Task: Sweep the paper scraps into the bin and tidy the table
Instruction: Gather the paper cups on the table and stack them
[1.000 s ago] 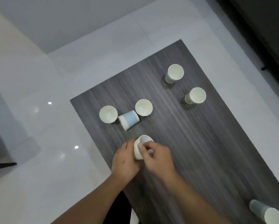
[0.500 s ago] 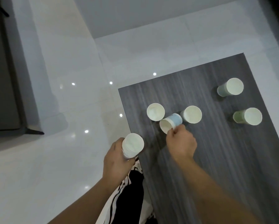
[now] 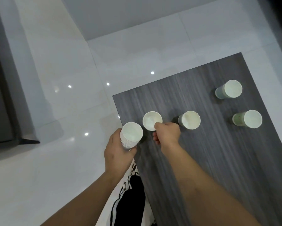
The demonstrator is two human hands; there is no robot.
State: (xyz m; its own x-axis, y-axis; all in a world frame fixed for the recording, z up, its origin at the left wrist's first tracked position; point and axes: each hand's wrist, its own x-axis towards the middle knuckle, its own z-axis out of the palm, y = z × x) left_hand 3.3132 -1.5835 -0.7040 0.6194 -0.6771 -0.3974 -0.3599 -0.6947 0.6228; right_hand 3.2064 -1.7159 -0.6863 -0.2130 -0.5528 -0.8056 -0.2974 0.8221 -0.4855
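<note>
My left hand [image 3: 116, 152] grips a stack of nested white paper cups [image 3: 131, 134], mouth up, at the left edge of the dark wood table [image 3: 218, 160]. My right hand [image 3: 167, 132] reaches over the table's near-left corner with curled fingers and pinches the near rim of an upright white paper cup [image 3: 151, 119]. That cup stands just right of the stack. No paper scraps or bin are in view.
Three more upright paper cups stand on the table: a grey one [image 3: 190, 119] right of my hand, a grey-green one [image 3: 230, 88] farther back and a green one [image 3: 248, 119] at the right. Glossy white floor tiles lie left of the table; a dark furniture edge [image 3: 4, 111] sits far left.
The blue cup that lay on its side is gone from the table. My right hand has moved left from it to the leftmost cup's rim. The stack is closer to the table edge.
</note>
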